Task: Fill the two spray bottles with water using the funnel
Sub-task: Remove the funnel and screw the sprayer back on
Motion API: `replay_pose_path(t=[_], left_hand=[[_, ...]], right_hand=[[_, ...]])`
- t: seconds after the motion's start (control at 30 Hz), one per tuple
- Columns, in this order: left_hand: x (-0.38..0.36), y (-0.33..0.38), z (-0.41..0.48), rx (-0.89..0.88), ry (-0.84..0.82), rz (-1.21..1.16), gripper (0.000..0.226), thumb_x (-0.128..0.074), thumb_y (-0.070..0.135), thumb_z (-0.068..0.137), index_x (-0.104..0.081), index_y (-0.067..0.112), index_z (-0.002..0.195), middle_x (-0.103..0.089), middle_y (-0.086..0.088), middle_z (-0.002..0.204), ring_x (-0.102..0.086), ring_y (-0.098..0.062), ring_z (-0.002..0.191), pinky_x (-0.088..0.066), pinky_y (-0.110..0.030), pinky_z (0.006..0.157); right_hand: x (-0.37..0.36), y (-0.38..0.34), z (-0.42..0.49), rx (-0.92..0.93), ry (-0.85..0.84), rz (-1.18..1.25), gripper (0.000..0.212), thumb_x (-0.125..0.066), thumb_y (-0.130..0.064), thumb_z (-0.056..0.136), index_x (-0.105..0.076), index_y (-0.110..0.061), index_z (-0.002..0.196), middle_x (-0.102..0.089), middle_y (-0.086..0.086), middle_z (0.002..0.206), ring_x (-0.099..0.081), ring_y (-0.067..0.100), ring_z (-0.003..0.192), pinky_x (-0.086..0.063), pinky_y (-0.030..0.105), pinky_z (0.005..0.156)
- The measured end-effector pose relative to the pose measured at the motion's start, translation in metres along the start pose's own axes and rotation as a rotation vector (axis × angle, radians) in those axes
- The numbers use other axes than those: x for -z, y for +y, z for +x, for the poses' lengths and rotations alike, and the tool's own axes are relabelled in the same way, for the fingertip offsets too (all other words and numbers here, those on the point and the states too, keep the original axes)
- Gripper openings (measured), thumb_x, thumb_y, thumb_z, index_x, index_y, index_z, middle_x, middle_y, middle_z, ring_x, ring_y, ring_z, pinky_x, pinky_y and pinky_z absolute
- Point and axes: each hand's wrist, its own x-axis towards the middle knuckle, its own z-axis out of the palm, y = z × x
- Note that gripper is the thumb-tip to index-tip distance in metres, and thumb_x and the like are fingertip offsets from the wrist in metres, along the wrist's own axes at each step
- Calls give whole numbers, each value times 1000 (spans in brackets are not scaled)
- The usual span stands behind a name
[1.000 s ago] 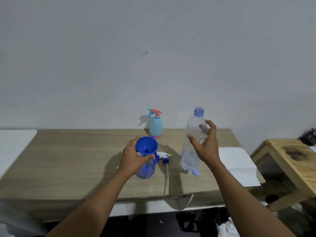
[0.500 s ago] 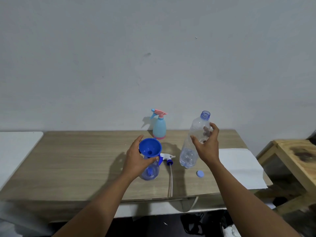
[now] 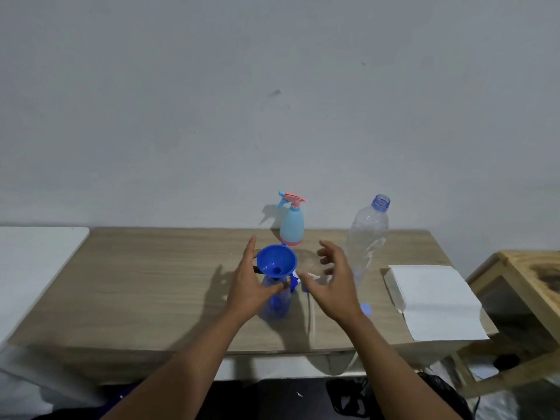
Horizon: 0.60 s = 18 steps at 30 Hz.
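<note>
A blue funnel sits in the neck of a translucent blue spray bottle standing mid-table. My left hand holds that bottle just under the funnel, thumb across the front and fingers behind. To the funnel's right, my right hand hovers with fingers spread and holds nothing. Free of either hand, a clear plastic water bottle stands uncapped to the right. A light blue spray bottle with a pink trigger stands at the back. The removed spray head lies between my hands.
A small blue cap lies on the wooden table by my right wrist. A white sheet covers the table's right end. A wooden side table stands further right, and a white surface adjoins on the left.
My right hand set the clear bottle down upright on the right, let go and moved left toward the funnel. My left hand stayed at the funnel and blue bottle.
</note>
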Motion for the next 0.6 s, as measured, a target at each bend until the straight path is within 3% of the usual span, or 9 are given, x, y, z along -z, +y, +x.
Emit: replay_pose_path(t=[0.07,0.17,0.23,0.33,0.5,0.6], left_hand=[[-1,-3,1,36,-3,-8,119,-92,22,60,-18,32,153,-54,18,125,-59,-1,103,-53,-30,86],[-4,-15,6,73,-43,-23,80,-89,19,62,-52,28,133,-65,16,116,-64,-6,104,-53,-30,89],[-5,-25,10,86,-65,3,55,-87,19,63,-65,26,113,-73,13,101,-69,-7,95,-56,-34,84],[-5,-38,14,92,-75,55,27,-81,23,68,-69,23,92,-74,8,83,-70,-9,79,-59,-41,73],[-11,-45,19,85,-82,28,30,-79,27,70,-70,26,98,-75,7,90,-71,-8,86,-58,-42,80],[-8,-41,17,94,-62,36,38,-81,28,72,-69,25,108,-73,9,96,-68,-6,88,-57,-34,82]], right_hand=[[-16,-7,6,-71,-137,29,83,-90,-41,69,-43,-37,137,-53,-16,127,-54,1,112,-46,8,80],[-36,-12,14,-137,-224,78,93,-94,-50,55,-46,-37,133,-57,-16,128,-56,-3,114,-48,11,85],[-46,-14,17,-172,-217,92,87,-98,-38,53,-46,-39,123,-58,-23,117,-55,-14,106,-44,6,85],[-56,-11,17,-189,-195,91,87,-98,-27,57,-46,-38,126,-55,-31,113,-53,-21,104,-43,4,86],[-63,-10,13,-173,-22,203,85,-98,-22,58,-49,-25,128,-64,-12,122,-63,1,113,-53,22,93],[-55,-26,22,-176,144,307,77,-95,-11,62,-50,-18,124,-60,-6,121,-64,4,108,-55,20,84]])
